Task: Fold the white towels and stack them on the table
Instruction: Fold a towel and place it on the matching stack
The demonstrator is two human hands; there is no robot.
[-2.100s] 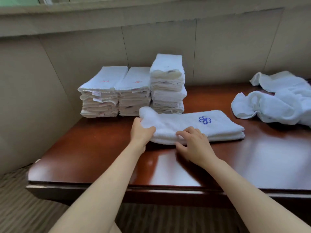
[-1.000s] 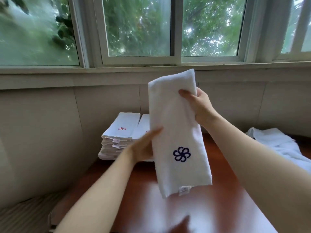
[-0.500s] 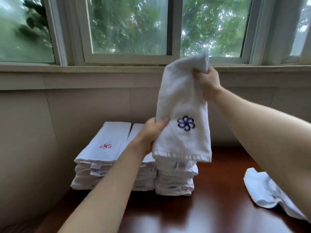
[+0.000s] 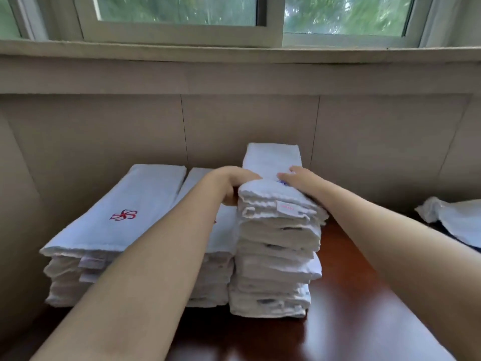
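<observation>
Room: a dark red-brown bench (image 4: 364,295) stands against a beige panelled wall under a window (image 4: 182,11).
Landmark: the tall stack (image 4: 276,259) of folded white towels, the highest of three piles on the bench.
Task's thing: the folded towel (image 4: 272,165) lies on top of the tall stack, its far end toward the wall.
Left hand: your left hand (image 4: 234,187) grips the towel's near left edge, fingers curled round the fold.
Right hand: your right hand (image 4: 299,179) rests flat on the towel's top, fingers straight, over a blue mark.
Neighbours: two lower stacks (image 4: 114,230) sit just left of the tall stack; unfolded towels (image 4: 455,220) lie well to its right.
Step in hand: you are seating the towel. Square its edges with the layers below and press evenly; the stack looks slightly uneven, so my judgement is that a sideways push could tip it.
Change: half a second ago you held this towel hanging in the air above the tall stack; now it lies on it.
</observation>
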